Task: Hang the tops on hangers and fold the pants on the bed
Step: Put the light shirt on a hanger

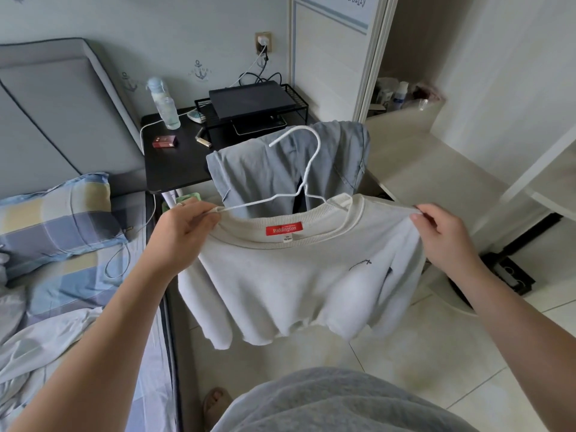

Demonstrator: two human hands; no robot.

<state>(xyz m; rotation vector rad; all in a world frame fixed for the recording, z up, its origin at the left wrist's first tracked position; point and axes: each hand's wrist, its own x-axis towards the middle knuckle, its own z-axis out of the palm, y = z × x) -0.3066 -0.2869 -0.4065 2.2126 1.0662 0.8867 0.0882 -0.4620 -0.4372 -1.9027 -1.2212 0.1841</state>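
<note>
Nearest in: both forearms reach out over the floor beside the bed [62,291], and the white top [296,282] hangs in the air between them, not on the bed.

Left hand [184,232] – fingers curled, pinching the top's left shoulder together with the tip of the hanger's left arm. Right hand [436,235] – thumb and fingers pinch the right shoulder seam and hold it stretched out sideways.

Hanger [305,182]: the right arm has gone in through the collar and is under the fabric. The left arm is bare wire from the neck out to the left hand, so that shoulder isn't seated yet. Hook sticks up and away from the person.

Step in hand, as I read it: get the left shoulder over the left hanger arm. To do it well:
- open the collar with the left hand and slide the fabric over the wire tip
- keep the right side taut so it doesn't slip back off
- then centre the collar on the hook and even out both shoulders

Behind it: a grey-blue garment [265,169] draped over something – can't tell if it's a top or pants. Further back is a black worktop [174,163] with a bottle [163,104].
</note>
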